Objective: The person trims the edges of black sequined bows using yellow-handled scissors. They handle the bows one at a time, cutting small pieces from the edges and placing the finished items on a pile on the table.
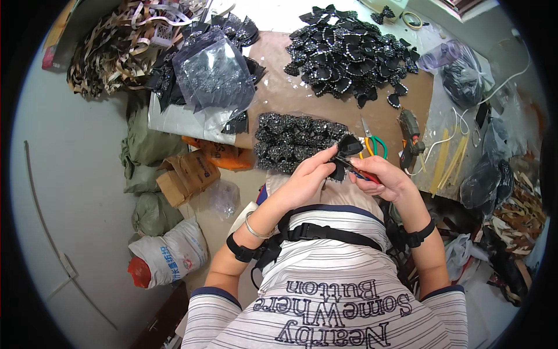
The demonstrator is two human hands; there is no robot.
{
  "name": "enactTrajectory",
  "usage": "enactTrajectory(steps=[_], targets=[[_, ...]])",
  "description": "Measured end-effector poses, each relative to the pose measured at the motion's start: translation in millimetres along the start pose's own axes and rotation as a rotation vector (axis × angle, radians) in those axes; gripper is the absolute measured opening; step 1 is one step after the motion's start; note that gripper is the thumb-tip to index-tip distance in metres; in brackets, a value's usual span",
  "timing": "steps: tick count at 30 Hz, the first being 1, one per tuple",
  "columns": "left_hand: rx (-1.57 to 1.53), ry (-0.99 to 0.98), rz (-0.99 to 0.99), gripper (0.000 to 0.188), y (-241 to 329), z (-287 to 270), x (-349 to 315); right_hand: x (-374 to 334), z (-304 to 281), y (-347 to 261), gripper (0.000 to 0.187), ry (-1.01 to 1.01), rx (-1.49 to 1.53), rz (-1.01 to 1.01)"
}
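My left hand (311, 173) pinches a black fabric bow (350, 145) between thumb and fingers at the table's near edge. In my right hand (383, 178) is a red-handled hand tool (367, 175) with a slim dark metal end; its exact kind is not clear. The tool's tip meets the bow beside my left fingertips. Just left of the bow, rows of glittery black bows (296, 139) lie packed in clear plastic. Beyond my right hand rest scissors (375, 146) with green and orange handles.
A big heap of black beaded bows (354, 55) covers the far table. A clear bag of bows (214, 72) sits at far left, by tangled ribbons (113, 49). To the right are a corded glue gun (411, 132) and yellow glue sticks (452, 160). A cardboard box (187, 177) stands lower left.
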State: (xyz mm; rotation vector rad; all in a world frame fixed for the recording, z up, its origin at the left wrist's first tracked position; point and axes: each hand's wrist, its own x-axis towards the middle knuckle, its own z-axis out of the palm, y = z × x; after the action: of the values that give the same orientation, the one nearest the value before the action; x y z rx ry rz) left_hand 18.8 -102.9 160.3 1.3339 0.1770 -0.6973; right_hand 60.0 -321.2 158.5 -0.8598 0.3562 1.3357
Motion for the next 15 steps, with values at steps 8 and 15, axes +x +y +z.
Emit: enactTrajectory(steps=[8,15], targets=[[-0.303,-0.032,-0.163,0.048,3.5,0.8,-7.2,-3.7,-0.2,0.1,0.040,-0.149,0.170,0.082],[-0.312,-0.061,-0.145,0.047,-0.2,-8.1,-5.5,3.2,-0.6,5.8,0.040,-0.109,0.079,0.070]])
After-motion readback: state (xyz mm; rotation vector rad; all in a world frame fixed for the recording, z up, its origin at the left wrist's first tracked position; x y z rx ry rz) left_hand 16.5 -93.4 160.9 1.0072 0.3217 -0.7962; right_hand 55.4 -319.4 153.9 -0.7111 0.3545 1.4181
